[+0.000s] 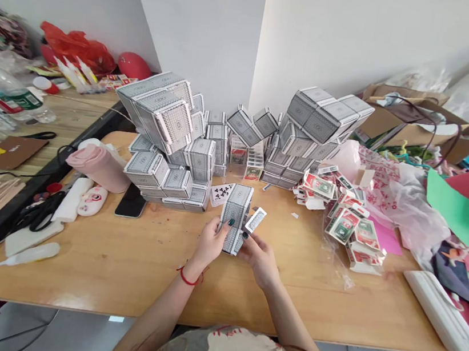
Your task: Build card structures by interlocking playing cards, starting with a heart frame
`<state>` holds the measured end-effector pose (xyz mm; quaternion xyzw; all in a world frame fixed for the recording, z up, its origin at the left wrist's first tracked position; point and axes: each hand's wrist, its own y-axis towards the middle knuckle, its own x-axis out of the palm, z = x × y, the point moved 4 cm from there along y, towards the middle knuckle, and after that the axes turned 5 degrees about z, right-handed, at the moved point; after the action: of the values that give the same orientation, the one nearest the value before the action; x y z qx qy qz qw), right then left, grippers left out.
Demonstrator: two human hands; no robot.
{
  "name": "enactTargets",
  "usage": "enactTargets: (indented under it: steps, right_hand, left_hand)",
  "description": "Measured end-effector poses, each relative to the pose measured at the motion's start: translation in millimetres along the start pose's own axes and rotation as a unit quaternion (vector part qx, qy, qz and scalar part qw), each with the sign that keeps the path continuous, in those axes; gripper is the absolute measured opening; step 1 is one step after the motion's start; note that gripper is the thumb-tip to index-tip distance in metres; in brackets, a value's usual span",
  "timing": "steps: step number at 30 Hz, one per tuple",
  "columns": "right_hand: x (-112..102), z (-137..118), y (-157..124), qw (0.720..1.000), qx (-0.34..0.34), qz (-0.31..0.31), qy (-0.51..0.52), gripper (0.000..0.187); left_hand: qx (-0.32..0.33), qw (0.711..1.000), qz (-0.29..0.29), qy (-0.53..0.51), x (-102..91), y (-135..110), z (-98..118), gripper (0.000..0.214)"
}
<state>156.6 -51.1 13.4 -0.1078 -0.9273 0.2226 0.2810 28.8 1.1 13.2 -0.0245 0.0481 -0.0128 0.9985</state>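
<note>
My left hand is closed round a block of folded playing cards with grey patterned backs, its thumb lying across the front. Beside the block, my right hand pinches the lower end of a small folded playing card with a white edge. Whether that card is joined to the block I cannot tell. Just behind lies a loose playing card showing clubs. Stacked card blocks rise at the left and right, with a V-shaped piece between them.
Red and green card boxes are heaped to the right, before plastic bags and a cardboard box. A phone, a pink roll, scissors and a glue bottle lie left. A white case sits at the right edge.
</note>
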Motion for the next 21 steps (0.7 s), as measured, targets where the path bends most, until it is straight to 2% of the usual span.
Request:
enactTargets:
  steps: [8, 13, 17, 21]
  right_hand:
    - [9.9, 12.7, 2.2, 0.996, -0.032, 0.065, 0.044, 0.025]
    - [10.7, 16.7, 2.6, 0.990, -0.075, 0.117, -0.005, 0.021]
    - [11.2, 17.2, 2.4, 0.981, -0.124, 0.141, -0.055, 0.028]
    - [12.8, 16.0, 3.2, 0.980, -0.149, 0.112, -0.065, 0.036]
  left_hand:
    - [0.025, 0.999, 0.007, 0.038, 3.1, -2.5, 4.2, 0.028]
    - [0.035, 0.998, 0.033, 0.030, 5.6, -8.9, 3.5, 0.025]
    - [0.020, 0.998, 0.041, -0.035, 5.6, -7.8, -0.7, 0.025]
    - [-0.019, 0.993, 0.023, -0.117, 3.1, -2.4, -5.3, 0.028]
